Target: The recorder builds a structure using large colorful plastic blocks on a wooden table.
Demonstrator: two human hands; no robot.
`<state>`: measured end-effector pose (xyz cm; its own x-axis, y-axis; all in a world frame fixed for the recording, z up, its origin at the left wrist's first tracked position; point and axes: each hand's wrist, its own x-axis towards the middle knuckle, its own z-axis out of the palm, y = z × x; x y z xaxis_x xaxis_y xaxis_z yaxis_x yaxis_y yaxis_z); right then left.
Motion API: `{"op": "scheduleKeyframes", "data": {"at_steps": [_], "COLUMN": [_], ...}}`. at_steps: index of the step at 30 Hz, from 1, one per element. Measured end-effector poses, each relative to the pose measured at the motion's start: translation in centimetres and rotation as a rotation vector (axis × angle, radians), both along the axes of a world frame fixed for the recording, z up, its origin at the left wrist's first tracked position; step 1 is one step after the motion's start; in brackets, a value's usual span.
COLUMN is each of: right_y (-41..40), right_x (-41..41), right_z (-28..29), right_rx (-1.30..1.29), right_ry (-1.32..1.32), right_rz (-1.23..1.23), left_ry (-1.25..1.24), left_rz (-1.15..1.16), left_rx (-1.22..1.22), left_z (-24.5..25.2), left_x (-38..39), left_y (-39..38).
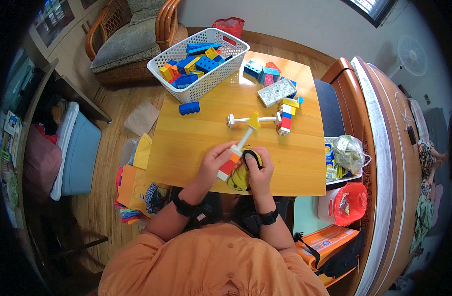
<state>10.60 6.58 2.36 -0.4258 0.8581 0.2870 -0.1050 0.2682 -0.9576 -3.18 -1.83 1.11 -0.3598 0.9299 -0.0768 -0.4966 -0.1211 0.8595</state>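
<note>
My left hand [215, 161] holds a toy-brick piece [230, 162] of stacked white, red and orange bricks, with a white rod rising from it to a yellow part [254, 121]. Close beside it, my right hand [260, 170] grips a yellow-green cloth item [239, 178] with a black band, its thumb on the band. Beyond the hands, a white rod with block ends [242, 120] lies on the wooden table [189, 148], near a stack of red, blue, white and yellow bricks [286, 119]. A white plate brick [277, 91] lies behind that stack.
A white perforated basket [196, 90] of toy bricks stands at the table's back left, a blue brick [189, 108] in front of it. More bricks [269, 75] lie at the back right. Folded clothes [137, 185] are left of the table; a bin with a red bag [350, 203] is at right.
</note>
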Motion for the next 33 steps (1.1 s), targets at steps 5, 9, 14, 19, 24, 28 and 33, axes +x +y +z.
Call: {"op": "scheduleKeyframes", "data": {"at_steps": [5, 9, 14, 19, 24, 28, 33], "right_y": [0.0, -0.5, -0.3, -0.3, -0.4, -0.9, -1.4], "right_x": [-0.1, -0.5, -0.3, -0.3, -0.4, -1.0, -1.2], "right_z": [-0.1, 0.3, -0.2, -0.5, 0.0, 0.5, 0.8], "right_rx": [0.147, 0.297, 0.145, -0.035, 0.161, 0.393, 0.556], "right_ry": [-0.04, 0.01, -0.018, 0.031, 0.111, -0.114, -0.214], "right_rz": [-0.087, -0.047, -0.009, -0.137, -0.203, -0.079, 0.161], "left_ry": [-0.226, -0.135, -0.197, -0.185, 0.028, 0.0, -0.227], "left_rz": [-0.005, -0.06, -0.061, 0.003, -0.109, -0.013, 0.208], "left_rx": [0.056, 0.036, 0.021, -0.021, 0.059, 0.051, 0.05], "left_z": [1.1, 0.0, -0.3, 0.5, 0.3, 0.3, -0.8], "left_x": [0.1, 0.0, -0.3, 0.2, 0.0, 0.4, -0.4], "left_y": [0.1, 0.0, 0.0, 0.5, 0.3, 0.7, 1.1]}}
